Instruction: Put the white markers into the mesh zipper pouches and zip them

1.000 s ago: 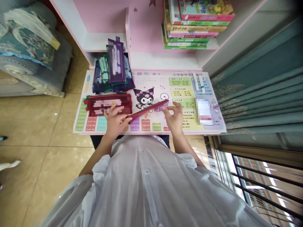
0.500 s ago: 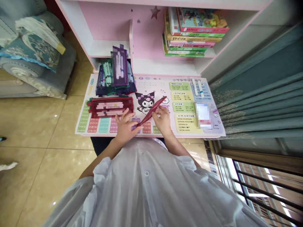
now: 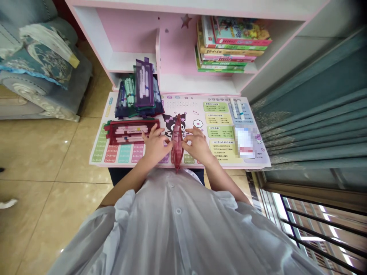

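A red mesh pouch (image 3: 177, 147) stands upright at the front middle of the desk, its mouth spread apart and facing up. My left hand (image 3: 156, 147) pinches its left edge between thumb and finger. On the opposite edge, my right hand (image 3: 197, 145) pinches the pouch in the same way. No pens can be made out inside it. Just left of my left hand lies another red mesh pouch (image 3: 114, 133) holding several pink pens. Behind that one, a purple pouch (image 3: 145, 86) with pens rests on top of green and blue pouches (image 3: 129, 91).
Two white pens (image 3: 240, 110) lie at the right back of the printed desk (image 3: 99, 152). A phone-like white object (image 3: 245, 142), partly blurred, is in front of them. Stacked books (image 3: 223, 59) occupy the shelf behind. A curtain (image 3: 315, 99) hangs on the right.
The red pouch has turned from slanted to pointing straight away from me, and its mouth has spread wider. My left hand now pinches its edge. The view has shifted slightly.
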The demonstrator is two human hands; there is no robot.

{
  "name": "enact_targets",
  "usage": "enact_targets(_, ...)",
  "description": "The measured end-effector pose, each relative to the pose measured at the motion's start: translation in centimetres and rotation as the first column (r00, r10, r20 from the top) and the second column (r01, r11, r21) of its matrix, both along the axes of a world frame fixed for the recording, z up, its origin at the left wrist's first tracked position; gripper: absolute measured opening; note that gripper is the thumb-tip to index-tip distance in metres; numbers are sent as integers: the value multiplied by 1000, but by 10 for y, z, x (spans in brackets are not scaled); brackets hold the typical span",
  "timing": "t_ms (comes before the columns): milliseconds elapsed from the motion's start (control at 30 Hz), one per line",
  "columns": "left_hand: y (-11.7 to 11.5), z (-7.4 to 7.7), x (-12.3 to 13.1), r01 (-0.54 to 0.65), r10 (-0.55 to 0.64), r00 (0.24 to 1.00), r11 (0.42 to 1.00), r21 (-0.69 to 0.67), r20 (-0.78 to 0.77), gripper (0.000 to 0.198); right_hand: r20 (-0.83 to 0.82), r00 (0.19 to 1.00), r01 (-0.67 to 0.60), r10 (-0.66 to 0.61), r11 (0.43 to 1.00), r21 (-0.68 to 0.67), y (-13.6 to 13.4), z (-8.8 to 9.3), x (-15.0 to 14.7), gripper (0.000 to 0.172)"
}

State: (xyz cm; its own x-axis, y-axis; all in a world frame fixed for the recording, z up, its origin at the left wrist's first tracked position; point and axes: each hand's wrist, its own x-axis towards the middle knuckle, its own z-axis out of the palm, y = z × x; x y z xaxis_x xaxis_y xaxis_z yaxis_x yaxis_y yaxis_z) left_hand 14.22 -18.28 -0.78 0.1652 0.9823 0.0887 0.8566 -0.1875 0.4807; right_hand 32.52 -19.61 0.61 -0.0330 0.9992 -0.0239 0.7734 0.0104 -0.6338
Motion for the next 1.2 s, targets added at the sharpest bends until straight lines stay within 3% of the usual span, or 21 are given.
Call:
enact_targets(267,5,2,6,-7,6,999,1000,-18,-33,34,-23,1000,-17,18,1000,22,5,-14,10,18)
enact_targets(400,10,-1,9,0,-2,999,999,-35,-51,24,-49,998,-48,50,998,52,5,-21,11,17)
enact_targets(633,16,-8,9,-10,9,999,1000,-16,-33,22,35,995,98,-98,995,28,9,-25,21,13)
enact_targets(867,19,-6,16,-11,10,1000,1000,-15,-27,24,-6,997,75,-75,994,82,11,-31,24,15)
enact_targets(1000,19,-1,19,-15,14,999,1000,-28,-33,25,-37,995,102,-96,971,215,33,-35,60,18)
enact_targets(1100,20,-1,19,-19,19,1000,1000,-22,-14,26,80,955,256,-286,928,271,66,-39,108,18)
enact_targets(1200,20,-5,19,-20,20,1000,1000,-13,-6,26,223,826,457,-518,846,273,99,-44,159,18)
